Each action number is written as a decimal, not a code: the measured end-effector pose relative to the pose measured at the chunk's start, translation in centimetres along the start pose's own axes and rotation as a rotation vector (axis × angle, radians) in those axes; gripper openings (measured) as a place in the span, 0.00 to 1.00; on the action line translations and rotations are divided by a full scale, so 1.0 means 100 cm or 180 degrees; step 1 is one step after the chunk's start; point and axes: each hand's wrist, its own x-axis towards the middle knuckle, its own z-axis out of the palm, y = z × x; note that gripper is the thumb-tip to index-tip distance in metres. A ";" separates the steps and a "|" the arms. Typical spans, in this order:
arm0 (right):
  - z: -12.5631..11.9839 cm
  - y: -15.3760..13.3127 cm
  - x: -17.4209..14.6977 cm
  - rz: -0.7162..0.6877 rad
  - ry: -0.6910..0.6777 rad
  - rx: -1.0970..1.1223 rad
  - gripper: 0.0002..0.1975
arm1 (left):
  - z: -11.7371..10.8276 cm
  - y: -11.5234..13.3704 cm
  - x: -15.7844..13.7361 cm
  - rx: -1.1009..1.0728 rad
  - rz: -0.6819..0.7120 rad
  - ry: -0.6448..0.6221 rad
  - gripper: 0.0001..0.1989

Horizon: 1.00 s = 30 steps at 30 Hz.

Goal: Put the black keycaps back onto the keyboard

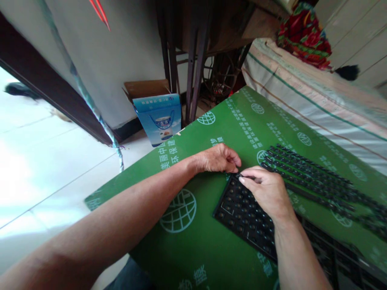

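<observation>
A black keyboard (238, 219) with its key sockets bare lies slantwise on the green board. At its far left corner, my right hand (267, 189) pinches a small black keycap (238, 175) between thumb and forefinger. Just beyond that same corner is my left hand (219, 158), its fingers curled closed and the fingertips close to the keyboard's edge. Whatever they hold, if anything, is hidden. Rows of loose black keycaps (308, 173) are laid out to the right of the keyboard. My right forearm covers the keyboard's middle part.
The green printed board (178, 209) serves as the work surface. A blue carton (160, 121) stands on the floor past its far left edge, beside a dark-legged table (193, 68). A bed with striped cloth (317, 96) borders the right side.
</observation>
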 end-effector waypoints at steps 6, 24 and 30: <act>-0.001 0.003 0.002 0.0090 -0.0017 0.0137 0.05 | 0.001 0.002 -0.001 0.0039 0.0032 0.0021 0.08; 0.001 0.000 -0.001 0.0094 0.0108 -0.0037 0.04 | 0.003 0.006 -0.002 0.0040 -0.0045 0.0004 0.07; 0.002 -0.005 -0.003 -0.0005 0.0103 -0.0218 0.04 | 0.003 0.005 -0.001 0.0058 0.0029 -0.0036 0.07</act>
